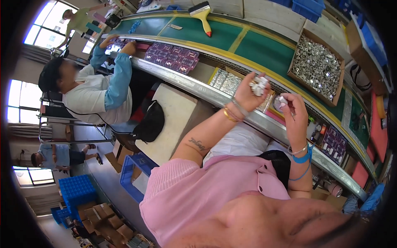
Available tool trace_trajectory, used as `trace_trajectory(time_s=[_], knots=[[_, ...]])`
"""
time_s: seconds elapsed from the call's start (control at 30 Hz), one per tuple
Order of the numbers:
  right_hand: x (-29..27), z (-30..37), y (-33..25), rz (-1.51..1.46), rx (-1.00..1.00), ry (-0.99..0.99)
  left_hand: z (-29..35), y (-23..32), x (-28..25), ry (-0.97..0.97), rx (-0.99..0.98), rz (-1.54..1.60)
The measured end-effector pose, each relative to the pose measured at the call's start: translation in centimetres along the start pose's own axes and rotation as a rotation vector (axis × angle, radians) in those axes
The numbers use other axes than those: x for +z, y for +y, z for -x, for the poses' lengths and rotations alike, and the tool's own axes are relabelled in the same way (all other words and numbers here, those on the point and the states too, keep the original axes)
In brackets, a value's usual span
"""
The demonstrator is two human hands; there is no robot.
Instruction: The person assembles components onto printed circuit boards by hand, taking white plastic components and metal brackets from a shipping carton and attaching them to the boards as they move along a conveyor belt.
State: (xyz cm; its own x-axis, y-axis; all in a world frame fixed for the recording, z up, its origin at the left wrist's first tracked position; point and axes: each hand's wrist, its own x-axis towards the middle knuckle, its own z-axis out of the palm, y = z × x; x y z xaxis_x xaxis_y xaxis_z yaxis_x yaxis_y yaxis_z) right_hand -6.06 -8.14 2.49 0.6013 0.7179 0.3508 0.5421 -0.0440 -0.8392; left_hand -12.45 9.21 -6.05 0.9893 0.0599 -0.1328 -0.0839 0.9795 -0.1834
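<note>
My left hand (253, 91) is cupped palm-up around a small heap of white plastic connectors (259, 86). Beside it my right hand (295, 109) has thumb and fingers pinched on a white connector (283, 101). Both hands are raised over the near rail of the bench, apart from each other. Under and left of my left hand lies a tray of silvery metal parts (225, 82). To the right of my right hand, purple circuit boards (334, 142) lie along the bench, with white pieces on them.
Beyond my hands runs a green conveyor belt (264, 51), with a brush (202, 18) and a cardboard box of metal parts (316, 66) on it. More purple boards (171, 57) lie left. A co-worker (95, 87) works there. A metal rail (198, 80) edges the bench.
</note>
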Motion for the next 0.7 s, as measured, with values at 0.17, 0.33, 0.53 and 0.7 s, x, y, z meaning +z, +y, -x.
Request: trace_trajectory(time_s=[0.17,0.33,0.53,0.7], knots=[[-1.2,2.5,3.4,-0.088,0.191,-0.032,6.8,12.7,4.0,-0.012,0.126,-0.234],[0.6,1.9,1.8,0.180,0.107,-0.172,13.8,26.9,6.0,0.182,0.439,-0.391],[8.6,-4.2,1.1,0.260,-0.346,-0.492,19.1,39.2,6.0,0.323,0.609,-0.565],[17.9,-9.0,0.9,0.299,-0.644,-0.539,20.0,43.3,6.6,0.425,0.525,-0.613]])
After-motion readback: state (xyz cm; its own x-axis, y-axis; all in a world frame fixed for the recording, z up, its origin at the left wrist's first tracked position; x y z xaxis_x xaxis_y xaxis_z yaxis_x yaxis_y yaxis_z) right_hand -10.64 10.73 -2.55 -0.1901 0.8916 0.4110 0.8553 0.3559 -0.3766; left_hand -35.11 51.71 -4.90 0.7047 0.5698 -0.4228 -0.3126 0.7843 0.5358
